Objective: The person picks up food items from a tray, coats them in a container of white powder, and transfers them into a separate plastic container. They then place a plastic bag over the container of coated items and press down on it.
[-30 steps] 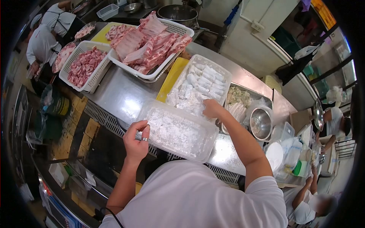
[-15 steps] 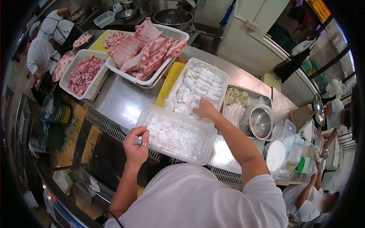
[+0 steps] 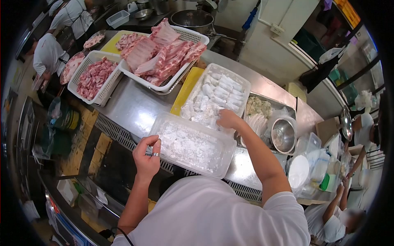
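Note:
A shallow clear plastic tub (image 3: 186, 144), its bottom spread with white powder, is at the counter's front edge. My left hand (image 3: 147, 156) is closed on its left rim, thumb on top. Behind it, a second plastic tub (image 3: 248, 80) holds rows of white powder-coated rolls (image 3: 221, 90) and loose powdered pieces. My right hand (image 3: 230, 120) reaches into that tub's near right corner, its fingers curled down. The fingertips are hidden, so what they hold cannot be made out.
Raw rib slabs (image 3: 164, 53) fill a white basket at the back, beside a basket of cut meat (image 3: 96, 78). A yellow board (image 3: 185, 91) lies by the rolls' tub. Rightward are a metal bowl (image 3: 283, 135) and pale strips (image 3: 258, 125). Co-workers stand at both sides.
My right hand has shifted slightly to the right within the tub of rolls. My left hand keeps its place on the powder tub's rim. The view has moved a little.

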The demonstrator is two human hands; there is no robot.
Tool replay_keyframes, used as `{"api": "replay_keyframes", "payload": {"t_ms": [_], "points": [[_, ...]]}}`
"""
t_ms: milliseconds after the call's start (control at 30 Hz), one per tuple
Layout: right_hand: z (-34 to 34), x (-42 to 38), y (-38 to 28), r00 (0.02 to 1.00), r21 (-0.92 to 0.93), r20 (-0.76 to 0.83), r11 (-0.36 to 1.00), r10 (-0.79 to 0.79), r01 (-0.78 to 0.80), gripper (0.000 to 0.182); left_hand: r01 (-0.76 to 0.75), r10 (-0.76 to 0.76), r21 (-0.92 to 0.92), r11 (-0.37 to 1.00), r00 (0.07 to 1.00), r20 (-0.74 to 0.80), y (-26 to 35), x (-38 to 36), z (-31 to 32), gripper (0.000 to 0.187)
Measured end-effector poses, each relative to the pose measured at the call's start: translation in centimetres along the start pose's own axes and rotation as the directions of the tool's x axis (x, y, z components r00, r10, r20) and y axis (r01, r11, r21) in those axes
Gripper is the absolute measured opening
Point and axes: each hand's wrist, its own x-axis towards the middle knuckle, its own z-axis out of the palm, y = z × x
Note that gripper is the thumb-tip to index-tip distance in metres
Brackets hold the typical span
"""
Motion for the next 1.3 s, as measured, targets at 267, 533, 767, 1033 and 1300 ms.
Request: {"api": "replay_keyframes", "payload": {"t_ms": [267,533,767,1033,1300], "points": [[-5.2,-3.8,-2.4,0.965,0.160,-0.263,0.985,-0.016,0.060,0.037,0.058,-0.059,-0.014,0.998,0.996,-0.067,-0.9,1.0,-1.1,0.014],[-5.4,-9.7,-17.7,0.933,0.431,-0.225,0.830,-0.282,0.355,0.025,0.114,-0.126,-0.084,0.990,0.978,-0.163,-3.4,1.0,-2.9,0.015],[5.6,-5.0,-18.0,0.707,-0.049,-0.131,0.717,-0.695,0.695,0.034,0.092,-0.105,-0.101,0.991,0.986,-0.130,-3.4,0.5,-4.3,0.016],[5.3,-4.8,-19.8,0.839,0.012,-0.080,0.841,-0.538,0.541,0.043,0.129,-0.147,-0.117,0.985,0.977,-0.157,-4.3,-0.2,-4.7,0.017],[3.4,-6.4,-20.7,0.905,0.134,-0.013,0.896,-0.425,0.422,0.040,0.124,-0.138,-0.129,0.984,0.985,-0.106,-4.6,0.0,-3.7,0.016]]}}
